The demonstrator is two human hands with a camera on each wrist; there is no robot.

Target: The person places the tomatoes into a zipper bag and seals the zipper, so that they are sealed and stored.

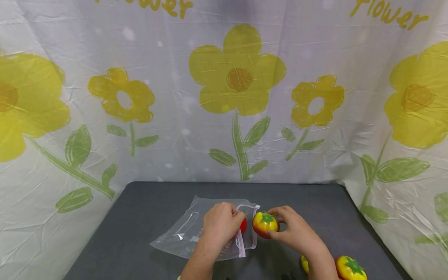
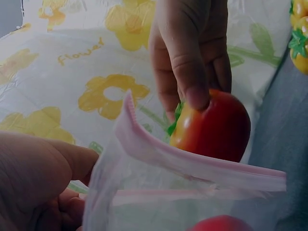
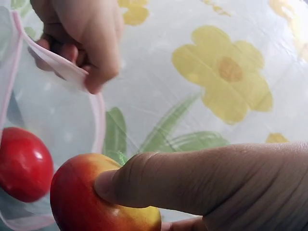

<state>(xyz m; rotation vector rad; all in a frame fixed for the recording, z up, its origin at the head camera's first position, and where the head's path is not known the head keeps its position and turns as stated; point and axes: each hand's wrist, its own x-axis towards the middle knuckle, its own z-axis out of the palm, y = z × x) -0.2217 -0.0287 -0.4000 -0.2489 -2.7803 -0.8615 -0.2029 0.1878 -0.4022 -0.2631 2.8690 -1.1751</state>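
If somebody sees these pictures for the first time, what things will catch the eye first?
The big yellow flowers on the backdrop cloth behind the dark table strike first. Next, at the table's middle, the right hand holds a red-and-yellow toy tomato at the mouth of a clear zip bag, which the left hand pinches open. A red fruit already lies inside.

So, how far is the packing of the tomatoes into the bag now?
One red tomato already lies inside the clear bag. The left hand holds the bag's mouth open, and the right hand grips a second tomato just at the opening, not yet inside. Two more tomatoes wait on the table near the right arm.
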